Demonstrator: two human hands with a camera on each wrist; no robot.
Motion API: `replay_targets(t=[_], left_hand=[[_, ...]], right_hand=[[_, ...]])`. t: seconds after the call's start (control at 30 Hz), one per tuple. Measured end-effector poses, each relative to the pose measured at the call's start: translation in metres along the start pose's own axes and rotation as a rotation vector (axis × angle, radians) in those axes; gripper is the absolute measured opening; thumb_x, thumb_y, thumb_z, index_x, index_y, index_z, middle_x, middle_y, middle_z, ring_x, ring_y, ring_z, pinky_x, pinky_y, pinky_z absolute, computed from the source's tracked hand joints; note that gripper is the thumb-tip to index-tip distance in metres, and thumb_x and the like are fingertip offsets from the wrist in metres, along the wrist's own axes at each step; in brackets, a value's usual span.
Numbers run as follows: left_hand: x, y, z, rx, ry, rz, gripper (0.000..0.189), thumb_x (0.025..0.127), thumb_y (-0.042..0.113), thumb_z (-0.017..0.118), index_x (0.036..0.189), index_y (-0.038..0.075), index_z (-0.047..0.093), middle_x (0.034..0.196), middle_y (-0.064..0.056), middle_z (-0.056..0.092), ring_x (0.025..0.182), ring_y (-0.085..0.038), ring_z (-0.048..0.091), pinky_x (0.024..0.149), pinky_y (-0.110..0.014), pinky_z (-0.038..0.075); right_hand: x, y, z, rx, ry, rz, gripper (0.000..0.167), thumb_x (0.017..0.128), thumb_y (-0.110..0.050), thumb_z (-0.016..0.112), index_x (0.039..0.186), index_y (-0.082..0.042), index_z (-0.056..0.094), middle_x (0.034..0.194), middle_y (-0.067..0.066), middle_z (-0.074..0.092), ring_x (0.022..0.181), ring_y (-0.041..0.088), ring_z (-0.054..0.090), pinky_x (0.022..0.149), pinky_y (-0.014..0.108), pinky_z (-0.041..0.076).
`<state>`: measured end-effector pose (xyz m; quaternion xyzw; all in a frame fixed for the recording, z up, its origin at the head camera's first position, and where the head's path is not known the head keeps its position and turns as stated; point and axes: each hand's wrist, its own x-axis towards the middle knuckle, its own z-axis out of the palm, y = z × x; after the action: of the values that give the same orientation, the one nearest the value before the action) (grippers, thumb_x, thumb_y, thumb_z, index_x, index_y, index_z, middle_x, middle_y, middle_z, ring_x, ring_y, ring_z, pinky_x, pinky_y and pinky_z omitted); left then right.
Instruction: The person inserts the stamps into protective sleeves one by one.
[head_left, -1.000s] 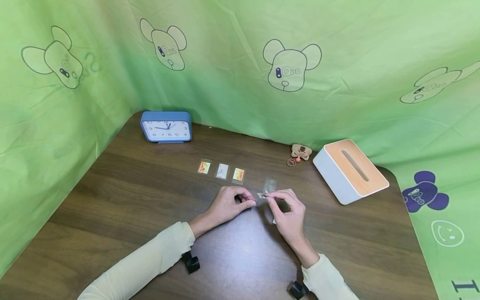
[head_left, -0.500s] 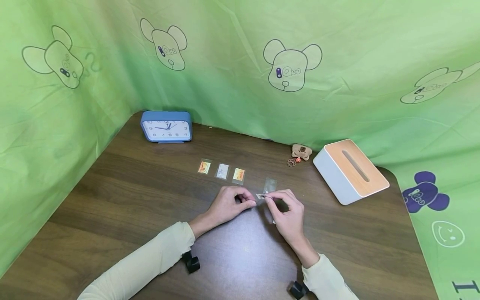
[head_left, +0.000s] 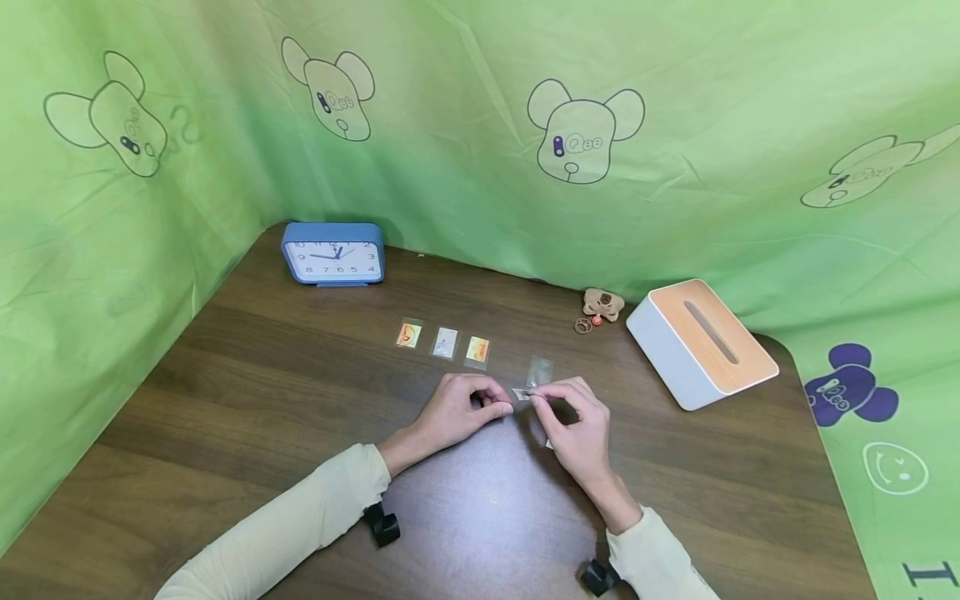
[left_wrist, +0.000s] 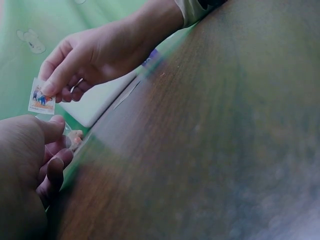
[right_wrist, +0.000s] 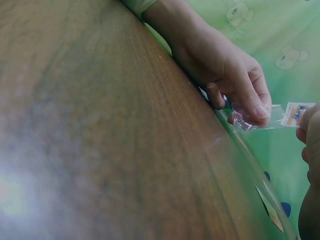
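My left hand (head_left: 461, 407) pinches a small clear plastic sleeve (right_wrist: 274, 120) between thumb and fingers. Facing it, my right hand (head_left: 577, 425) pinches a small postage stamp (left_wrist: 41, 98) with a coloured picture and white border. In the right wrist view the stamp's edge is right at the sleeve's mouth. Beyond my fingers another clear sleeve (head_left: 540, 369) lies on the table. Three stamps in sleeves lie in a row: an orange one (head_left: 408, 335), a pale one (head_left: 444, 342) and a yellow-orange one (head_left: 477, 349). A flat pale piece (left_wrist: 126, 95) lies below my right hand, mostly hidden from the head view.
A blue alarm clock (head_left: 333, 254) stands at the back left of the wooden table (head_left: 225, 392). At the back right are a brown plush bear keyring (head_left: 603, 303) and a white tissue box (head_left: 701, 342) with a wooden lid. A green cloth (head_left: 450, 125) hangs behind.
My right hand has shifted the stamp very slightly towards my left hand. The left hand stays in place, and the things on the table have not moved.
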<state>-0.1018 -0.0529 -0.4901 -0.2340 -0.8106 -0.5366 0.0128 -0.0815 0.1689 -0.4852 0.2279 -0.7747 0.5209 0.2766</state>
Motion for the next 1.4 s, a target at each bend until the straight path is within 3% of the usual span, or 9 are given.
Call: replay_targets(t=[0.33, 0.83, 1.4], left_hand=[[0.0, 0.0, 0.001, -0.002, 0.007, -0.016, 0.006, 0.094, 0.013, 0.09, 0.092, 0.013, 0.085, 0.082, 0.008, 0.076, 0.074, 0.001, 0.062, 0.068, -0.021, 0.054], [0.0, 0.002, 0.0, 0.022, 0.01, 0.039, 0.01, 0.093, 0.014, 0.092, 0.089, 0.012, 0.083, 0.078, 0.007, 0.073, 0.071, 0.001, 0.059, 0.066, -0.021, 0.053], [-0.001, 0.002, 0.0, 0.031, -0.008, 0.003, 0.011, 0.092, 0.016, 0.093, 0.088, 0.013, 0.083, 0.078, 0.008, 0.071, 0.071, 0.001, 0.058, 0.066, -0.021, 0.053]], right_hand=[[0.0, 0.008, -0.002, 0.004, -0.025, -0.062, 0.031, 0.076, 0.021, 0.086, 0.094, -0.003, 0.083, 0.087, 0.01, 0.079, 0.087, 0.022, 0.068, 0.089, 0.016, 0.05], [0.005, 0.002, -0.006, -0.003, -0.067, -0.073, 0.027, 0.081, 0.016, 0.087, 0.097, -0.007, 0.084, 0.088, 0.005, 0.079, 0.084, 0.023, 0.068, 0.088, 0.018, 0.05], [0.01, 0.004, -0.012, -0.061, -0.144, -0.115, 0.023, 0.086, 0.009, 0.084, 0.098, -0.011, 0.084, 0.089, 0.0, 0.078, 0.084, 0.018, 0.067, 0.083, 0.022, 0.05]])
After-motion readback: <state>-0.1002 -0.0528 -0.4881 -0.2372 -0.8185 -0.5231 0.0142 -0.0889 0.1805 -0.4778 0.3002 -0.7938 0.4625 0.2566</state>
